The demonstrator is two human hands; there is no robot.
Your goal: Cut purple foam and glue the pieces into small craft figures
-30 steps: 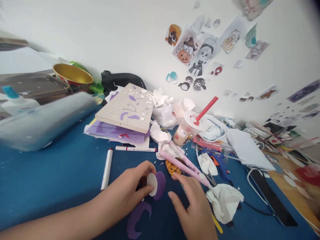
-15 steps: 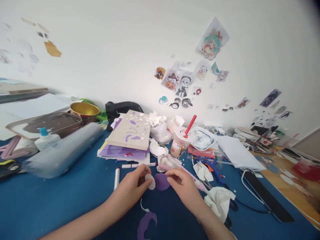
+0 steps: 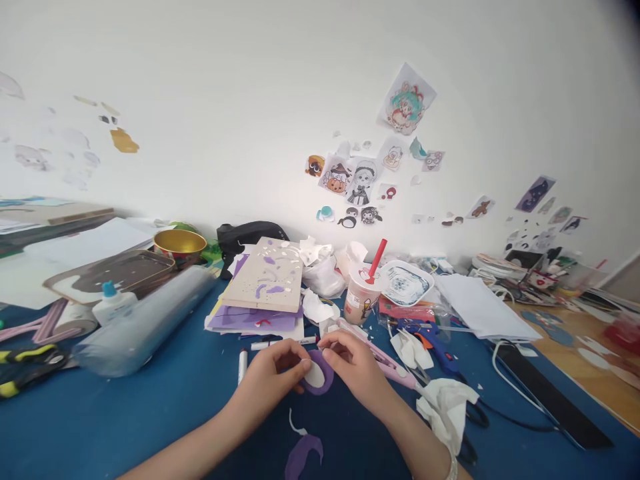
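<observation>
My left hand [image 3: 281,373] pinches a small white paper oval [image 3: 315,376] between thumb and fingers. Behind that oval is a larger purple paper circle [image 3: 327,383], its rim showing around the white piece. The fingers of my right hand [image 3: 350,363] close on the upper right edge of the purple circle. Below the hands, a curved purple paper scrap [image 3: 304,456] and a thin white paper strip [image 3: 295,423] lie on the blue table [image 3: 200,420].
Beyond the hands are markers [image 3: 243,367], a board [image 3: 265,277] on purple sheets, and a drink cup [image 3: 360,297] with a red straw. Crumpled tissue [image 3: 447,407], a blue glue gun [image 3: 425,333] and a black bar [image 3: 550,393] lie right. A plastic-wrapped roll [image 3: 150,320] sits left.
The white oval and purple circle were side by side; now the white oval overlaps the front of the purple circle. My hands have come closer together. The camera view has tilted up slightly.
</observation>
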